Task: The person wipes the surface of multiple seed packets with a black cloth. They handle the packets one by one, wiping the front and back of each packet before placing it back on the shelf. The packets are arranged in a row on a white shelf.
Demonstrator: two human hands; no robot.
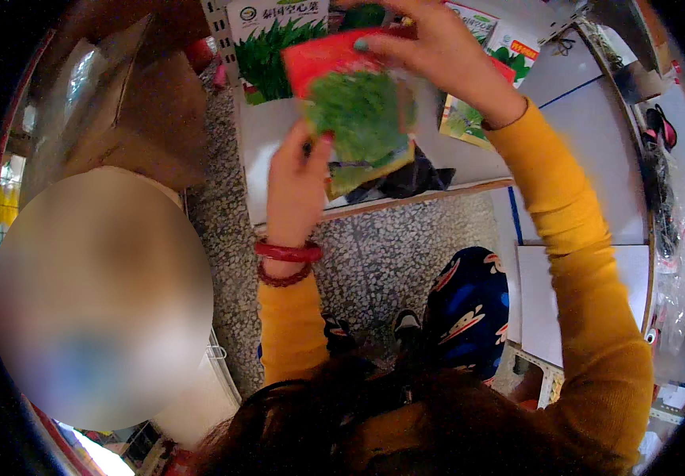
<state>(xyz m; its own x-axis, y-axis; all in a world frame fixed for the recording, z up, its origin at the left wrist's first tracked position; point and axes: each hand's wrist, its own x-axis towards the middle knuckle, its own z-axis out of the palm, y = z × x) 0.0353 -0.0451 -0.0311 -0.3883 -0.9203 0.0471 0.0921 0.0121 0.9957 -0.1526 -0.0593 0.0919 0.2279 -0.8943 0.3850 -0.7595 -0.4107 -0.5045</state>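
Note:
A seed packet [360, 116] with a red top and a picture of green leaves is between my hands, blurred, over the white tabletop [259, 149]. My left hand [298, 172] pinches its lower left side; red bangles circle that wrist. With the thumb on the red upper part, my right hand [438, 53] grips the packet's top edge, and its other fingers are partly cut off by the frame. Beneath the packet lies a crumpled black plastic bag [423, 175] near the table's front edge. Another packet [277, 59], white-topped with green leaves, lies to the left.
More printed packets [512, 56] lie at right, partly behind my right arm. A cardboard box [134, 113] stands at left beyond a strip of speckled floor [220, 154]. A white panel [580, 297] is at lower right. A blurred round patch hides the lower left.

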